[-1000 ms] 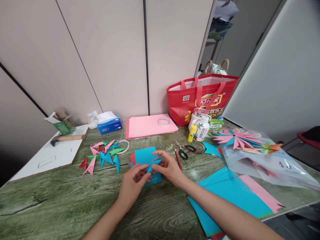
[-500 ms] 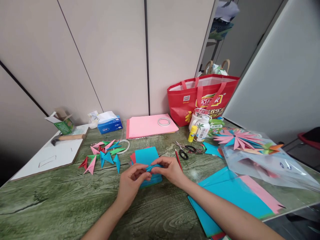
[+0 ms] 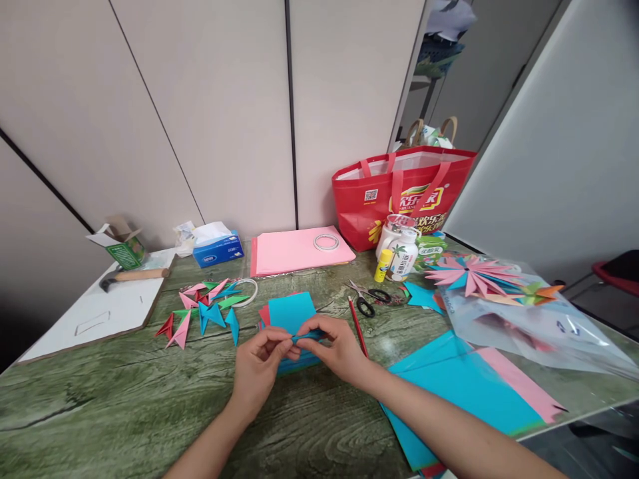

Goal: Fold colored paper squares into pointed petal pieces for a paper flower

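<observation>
My left hand (image 3: 259,369) and my right hand (image 3: 337,346) meet over the middle of the green table (image 3: 124,399). Both pinch a small folded blue paper piece (image 3: 305,337) between thumb and fingers. Under them lies a small stack of blue and red paper squares (image 3: 289,313). Several folded pointed paper pieces (image 3: 202,311) in pink, blue, green and red lie to the left of the hands.
Large blue and pink sheets (image 3: 464,392) lie at the right front. Scissors (image 3: 367,299), a red pencil (image 3: 356,326), a glue stick (image 3: 383,265), a white bottle (image 3: 403,256), a red bag (image 3: 399,193), pink paper with tape ring (image 3: 297,249), tissue box (image 3: 218,247), hammer (image 3: 132,275), paper flower (image 3: 474,276).
The blue piece has been folded narrower and flatter between my fingers. Both hands have shifted slightly toward me and stayed together.
</observation>
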A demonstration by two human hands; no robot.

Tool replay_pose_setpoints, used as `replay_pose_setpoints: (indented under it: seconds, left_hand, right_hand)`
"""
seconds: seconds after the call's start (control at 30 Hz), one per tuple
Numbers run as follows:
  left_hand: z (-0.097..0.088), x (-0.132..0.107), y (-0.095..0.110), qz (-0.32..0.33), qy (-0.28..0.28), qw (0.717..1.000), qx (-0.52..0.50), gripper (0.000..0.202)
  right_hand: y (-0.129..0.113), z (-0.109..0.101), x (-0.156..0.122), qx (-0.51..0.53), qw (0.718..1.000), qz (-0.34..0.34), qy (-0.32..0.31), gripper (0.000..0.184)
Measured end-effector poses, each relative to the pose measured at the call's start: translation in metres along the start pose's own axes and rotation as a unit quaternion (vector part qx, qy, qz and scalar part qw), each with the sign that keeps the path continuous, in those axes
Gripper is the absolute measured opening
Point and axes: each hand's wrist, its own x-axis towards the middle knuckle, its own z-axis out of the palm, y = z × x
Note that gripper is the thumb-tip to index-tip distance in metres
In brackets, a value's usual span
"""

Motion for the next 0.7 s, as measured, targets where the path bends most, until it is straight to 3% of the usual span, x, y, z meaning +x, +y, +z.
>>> replay_pose_setpoints:
  seconds: [0.13, 0.33, 0.57, 0.7]
  left_hand:
    - [-0.002, 0.002, -0.006, 0.026, -0.032, 0.997, 0.059, 0.005]
    - [-0.007, 0.002, -0.015, 0.069, -0.1, 0.965, 0.233, 0.028]
    - [-0.004, 0.0, -0.003, 0.005, -0.116, 0.972, 0.204, 0.021]
    - [-0.003, -0.001, -0.003, 0.0, -0.114, 0.97, 0.213, 0.025]
  right_hand:
    - [0.006, 0.0, -0.001, -0.044, 0.998, -0.038, 0.003, 0.01]
    - [0.008, -0.003, 0.0, -0.058, 0.993, -0.097, -0.043, 0.006]
    - [0.002, -0.006, 0.001, -0.026, 1.0, -0.009, 0.001, 0.015]
    - [0.002, -0.007, 0.002, -0.044, 0.999, -0.028, -0.011, 0.012]
